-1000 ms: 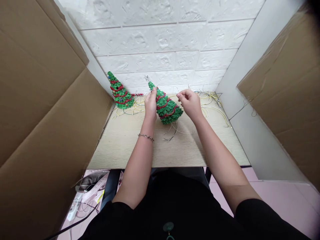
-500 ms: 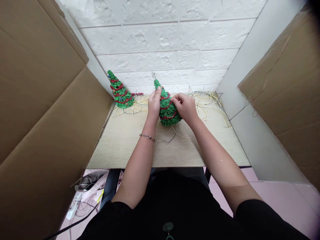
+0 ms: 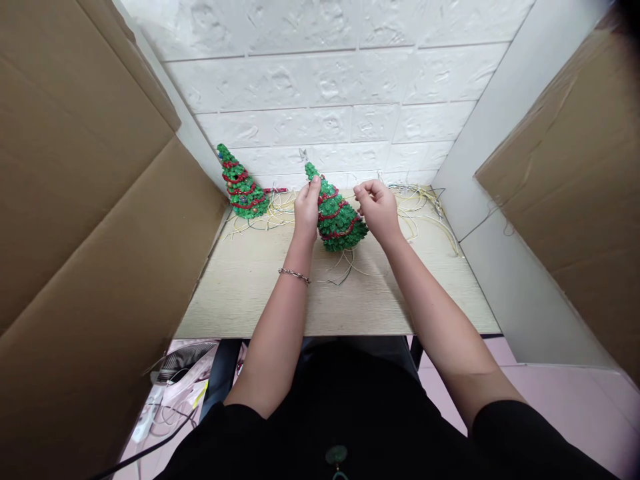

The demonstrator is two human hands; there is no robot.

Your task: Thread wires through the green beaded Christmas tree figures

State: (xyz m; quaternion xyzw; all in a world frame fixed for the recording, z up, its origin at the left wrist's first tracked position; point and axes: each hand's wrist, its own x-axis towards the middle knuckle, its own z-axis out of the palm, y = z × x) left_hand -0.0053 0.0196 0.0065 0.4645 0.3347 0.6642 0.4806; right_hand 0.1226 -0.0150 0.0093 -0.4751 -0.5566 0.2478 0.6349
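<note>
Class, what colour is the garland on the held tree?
Red garland, head view.

A white brick-patterned wall [image 3: 325, 87] backs a pale wooden desk [image 3: 250, 293], cardboard panels [image 3: 85, 220] flanking, pink floor [image 3: 565, 393] below.

Near tree [image 3: 340, 217] stands mid-table [image 3: 250, 293], second tree [image 3: 241, 183] behind-left, wires [image 3: 425, 203] behind-right

Bright, even light fr above; soft faint shadows on table [image 3: 250, 293]. No glare. Wide-angle bend at edges, cardboard panels [image 3: 85, 220] bowed. Centre sharp; top right corner dark, blurred.
</note>
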